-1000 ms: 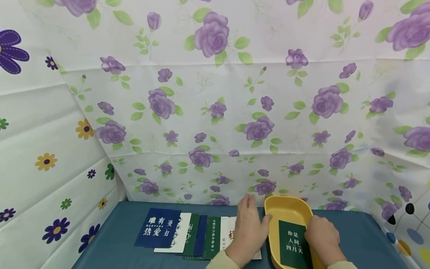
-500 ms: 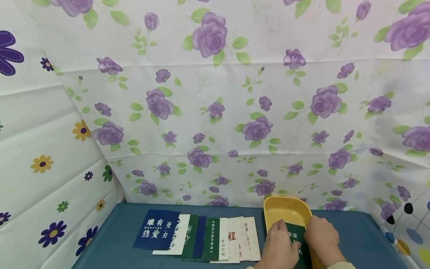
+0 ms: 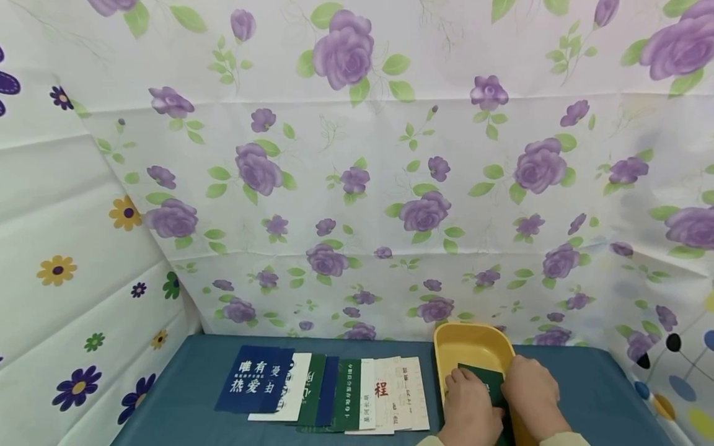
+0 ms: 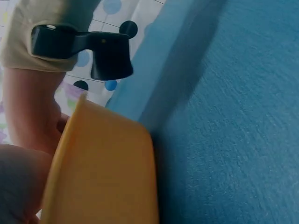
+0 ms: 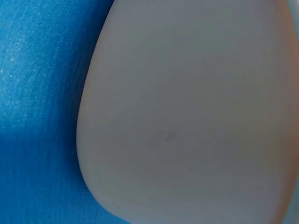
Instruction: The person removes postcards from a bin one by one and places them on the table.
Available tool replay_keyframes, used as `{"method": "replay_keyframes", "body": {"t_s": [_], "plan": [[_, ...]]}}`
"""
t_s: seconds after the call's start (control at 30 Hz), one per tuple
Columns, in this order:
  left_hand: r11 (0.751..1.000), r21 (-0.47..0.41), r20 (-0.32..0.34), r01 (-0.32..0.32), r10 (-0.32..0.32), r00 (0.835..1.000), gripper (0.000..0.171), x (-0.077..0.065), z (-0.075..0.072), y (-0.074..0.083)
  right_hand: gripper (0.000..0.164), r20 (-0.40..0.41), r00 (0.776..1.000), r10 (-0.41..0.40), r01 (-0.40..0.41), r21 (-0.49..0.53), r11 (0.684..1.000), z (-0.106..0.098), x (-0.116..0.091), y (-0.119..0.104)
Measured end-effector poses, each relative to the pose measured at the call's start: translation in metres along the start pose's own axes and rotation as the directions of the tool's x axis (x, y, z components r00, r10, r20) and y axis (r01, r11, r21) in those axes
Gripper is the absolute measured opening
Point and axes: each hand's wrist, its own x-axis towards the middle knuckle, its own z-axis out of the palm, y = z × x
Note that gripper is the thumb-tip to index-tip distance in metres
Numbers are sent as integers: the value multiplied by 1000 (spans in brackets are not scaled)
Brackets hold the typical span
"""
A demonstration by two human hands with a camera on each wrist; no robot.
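Observation:
A yellow plastic tray (image 3: pixel 443 347) stands at the right of the table, with a dark green card (image 3: pixel 484 376) printed in white characters lying in it. My left hand (image 3: pixel 473 406) is over that card, fingers toward its left side and thumb toward its right, gripping it; the fingertips are partly hidden. My right hand (image 3: pixel 532 396) holds the tray's right rim with curled fingers. In the left wrist view the tray's outer wall (image 4: pixel 107 163) is close. My right hand (image 5: pixel 187 112) fills the right wrist view, blurred.
Left of the tray, an overlapping row of cards lies on the blue-green table: a blue card (image 3: pixel 253 381), a green card (image 3: pixel 348 393) and a cream card with a red character (image 3: pixel 385 402) among several others. Flowered sheeting (image 3: pixel 357 248) rises behind and at both sides.
My left hand has moved right and down from above the cream cards onto the green card in the tray. My right hand keeps its place on the rim. The view has shifted slightly.

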Motion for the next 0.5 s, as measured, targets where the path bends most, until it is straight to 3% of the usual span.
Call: {"method": "replay_keyframes", "body": {"t_s": [0.2,0.3,0.43,0.5], "plan": [[997,35,22,67,-68,997,92,3,11,1,19,-4,1000,0,0,-4,1000,1,0,-1],[987,143,52,78,-86,995,95,5,13,4,18,-11,1000,-7,7,0,1000,0,1,0],[950,309,94,50,-83,992,96,8,15,6,18,-20,1000,-8,8,5,1000,0,1,1],[939,342,98,37,-75,992,97,10,16,7,18,-24,1000,-6,6,6,1000,0,1,2]]}}
